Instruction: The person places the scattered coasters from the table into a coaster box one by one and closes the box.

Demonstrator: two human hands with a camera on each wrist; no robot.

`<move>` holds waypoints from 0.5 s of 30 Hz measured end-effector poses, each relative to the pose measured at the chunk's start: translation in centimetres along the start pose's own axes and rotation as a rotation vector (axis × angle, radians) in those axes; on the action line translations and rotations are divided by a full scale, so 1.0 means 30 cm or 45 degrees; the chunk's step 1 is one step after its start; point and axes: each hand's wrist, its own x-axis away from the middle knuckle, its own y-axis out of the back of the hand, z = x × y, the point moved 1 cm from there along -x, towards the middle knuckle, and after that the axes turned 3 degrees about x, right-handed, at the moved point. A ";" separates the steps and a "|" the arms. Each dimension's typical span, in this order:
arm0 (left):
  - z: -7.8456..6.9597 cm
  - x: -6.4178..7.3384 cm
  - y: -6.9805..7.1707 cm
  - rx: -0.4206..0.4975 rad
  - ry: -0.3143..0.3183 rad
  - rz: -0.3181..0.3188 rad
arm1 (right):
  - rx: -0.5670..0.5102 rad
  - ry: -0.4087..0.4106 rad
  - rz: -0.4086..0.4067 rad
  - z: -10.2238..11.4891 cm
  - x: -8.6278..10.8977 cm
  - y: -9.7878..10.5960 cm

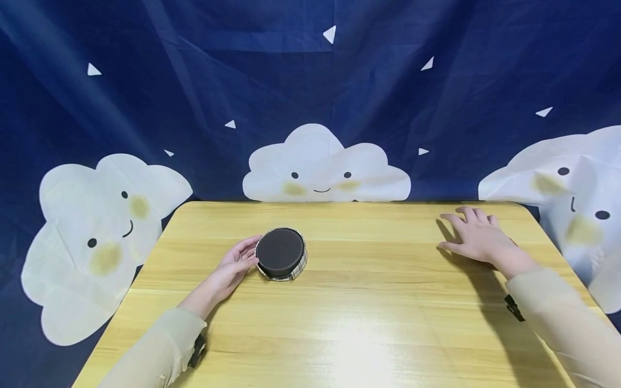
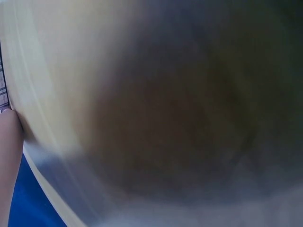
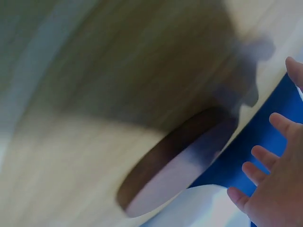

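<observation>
My left hand [image 1: 234, 267] grips the left side of a round case [image 1: 280, 249] with a flat black top and a plaid side wall, thumb in front and fingers behind its rim. In the left wrist view only a strip of the plaid wall [image 2: 4, 87] and one finger [image 2: 8, 156] show at the left edge. My right hand [image 1: 477, 237] hovers palm down near the table's far right corner, its fingers spread. Close under it is a low, round brown thing [image 3: 165, 189], mostly hidden by the hand in the head view.
The light wooden table [image 1: 349, 302] ends at a dark blue curtain [image 1: 310, 70] printed with smiling clouds. Both forearms in beige sleeves [image 1: 558, 318] reach in from the sides. Shadows and blur cover much of the wrist views.
</observation>
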 end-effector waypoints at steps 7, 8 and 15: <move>0.003 -0.001 0.001 -0.008 0.010 0.000 | -0.001 -0.049 0.030 -0.064 0.057 -0.022; 0.003 -0.001 0.002 -0.008 0.010 0.000 | -0.003 -0.057 0.035 -0.072 0.064 -0.026; 0.001 0.000 0.006 0.000 -0.011 0.013 | -0.032 -0.105 0.032 -0.117 0.105 -0.040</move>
